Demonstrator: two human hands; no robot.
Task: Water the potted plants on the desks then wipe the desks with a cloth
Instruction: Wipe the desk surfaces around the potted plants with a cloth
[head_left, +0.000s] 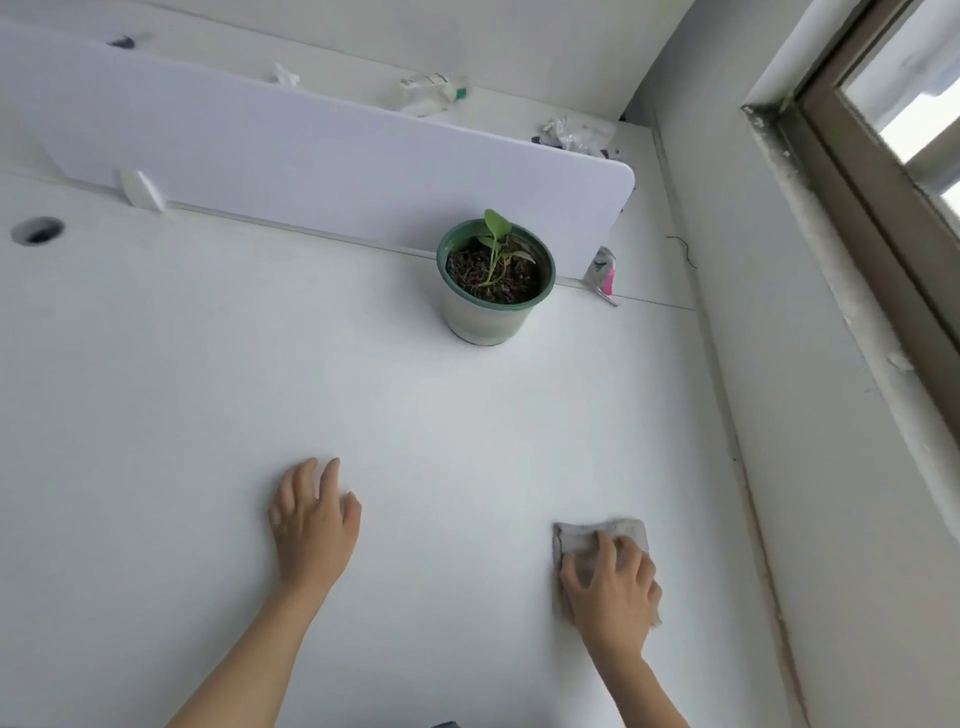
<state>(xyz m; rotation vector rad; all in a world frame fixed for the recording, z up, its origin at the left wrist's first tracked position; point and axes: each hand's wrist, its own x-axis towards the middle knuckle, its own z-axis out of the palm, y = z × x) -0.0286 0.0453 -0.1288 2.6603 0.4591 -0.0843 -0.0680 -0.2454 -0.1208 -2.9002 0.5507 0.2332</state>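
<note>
A small green-leafed plant grows in a pale pot with a green rim (493, 291), standing at the back of the white desk (208, 389) against the divider. My right hand (613, 587) presses flat on a grey cloth (608, 535) lying on the desk at the near right. My left hand (311, 525) rests palm down on the bare desk surface, fingers spread, holding nothing. No watering vessel is in view.
A white divider panel (311, 156) runs along the back of the desk. A cable hole (37, 231) sits at the far left. A pink and white wrapper (602, 270) lies beside the pot. Litter lies on the desk behind. A wall and window frame (857, 182) bound the right side.
</note>
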